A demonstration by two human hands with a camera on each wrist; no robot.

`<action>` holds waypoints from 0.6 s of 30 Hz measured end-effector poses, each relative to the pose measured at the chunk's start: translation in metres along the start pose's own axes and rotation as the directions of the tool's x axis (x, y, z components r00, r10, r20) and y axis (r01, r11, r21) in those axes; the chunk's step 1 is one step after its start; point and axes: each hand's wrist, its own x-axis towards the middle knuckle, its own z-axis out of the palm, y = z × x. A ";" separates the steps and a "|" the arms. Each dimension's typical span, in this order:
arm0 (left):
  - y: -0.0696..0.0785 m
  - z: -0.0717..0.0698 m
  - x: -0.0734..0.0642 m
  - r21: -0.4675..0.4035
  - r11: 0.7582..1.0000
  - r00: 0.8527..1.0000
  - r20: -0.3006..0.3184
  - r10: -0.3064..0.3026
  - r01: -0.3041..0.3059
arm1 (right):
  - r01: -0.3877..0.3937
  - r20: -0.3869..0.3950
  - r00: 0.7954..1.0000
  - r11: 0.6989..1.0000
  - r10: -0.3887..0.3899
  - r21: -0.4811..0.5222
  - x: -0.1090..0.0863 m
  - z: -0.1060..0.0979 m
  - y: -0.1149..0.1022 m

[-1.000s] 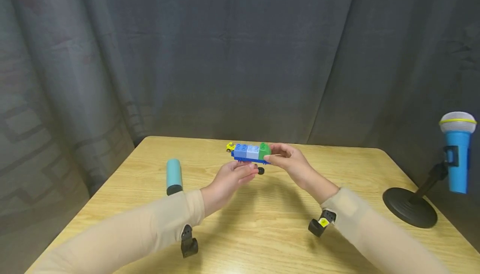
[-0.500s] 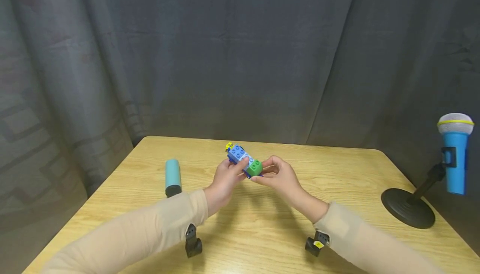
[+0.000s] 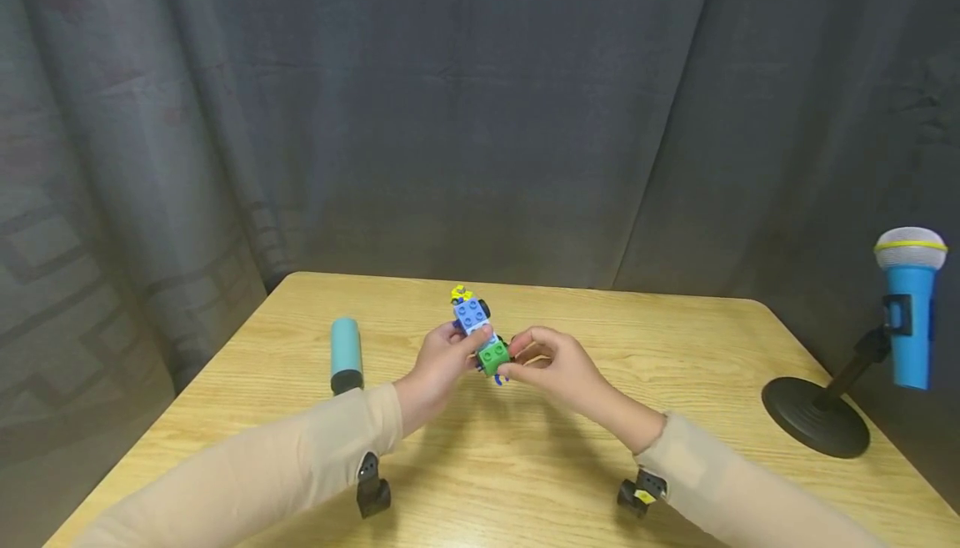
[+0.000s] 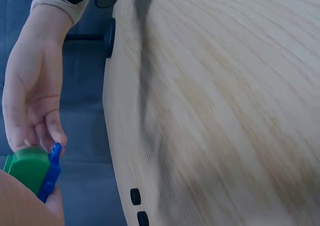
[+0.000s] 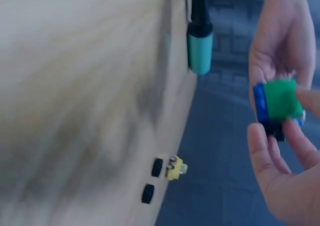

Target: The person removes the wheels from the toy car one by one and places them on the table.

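Above the table, my left hand [image 3: 442, 364] grips a building-block vehicle [image 3: 472, 314], thumb across its top. It has a blue base, blue and light-blue bricks, and a green brick [image 3: 493, 356] at the near end. A blue hook sticks out beneath that end. My right hand [image 3: 562, 364] pinches the green end between thumb and forefinger. In the right wrist view, a dark part [image 5: 276, 132] shows under the base; its kind is unclear. A black wheel [image 5: 157, 167] and another black wheel [image 5: 148, 194] lie on the wooden table, close to a small yellow toy car [image 5: 175, 169].
A teal cylinder with a black end [image 3: 346, 352] lies at the table's left. On the right, a blue toy microphone [image 3: 911, 314] stands in a holder with a round black base [image 3: 816, 416]. Dark curtains [image 3: 450, 114] hang behind the wooden table [image 3: 495, 481].
The vehicle has turned from lying crosswise to pointing its green end toward me, and has come lower. My left thumb has moved onto its top. My right hand has followed the green end.
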 end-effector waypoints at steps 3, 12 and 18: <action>0.003 -0.003 -0.001 0.035 0.999 1.000 0.029 -0.005 0.004 | 0.030 0.007 1.000 0.998 -0.030 -0.056 0.005 -0.008 -0.002; 0.014 -0.005 -0.006 0.190 0.982 0.989 0.149 -0.023 -0.006 | -0.041 0.049 0.998 0.999 0.040 0.010 0.023 -0.034 -0.005; 0.023 -0.006 -0.008 0.301 0.954 0.967 0.243 -0.075 -0.001 | -0.073 0.192 0.980 0.993 0.054 0.094 0.028 -0.046 -0.004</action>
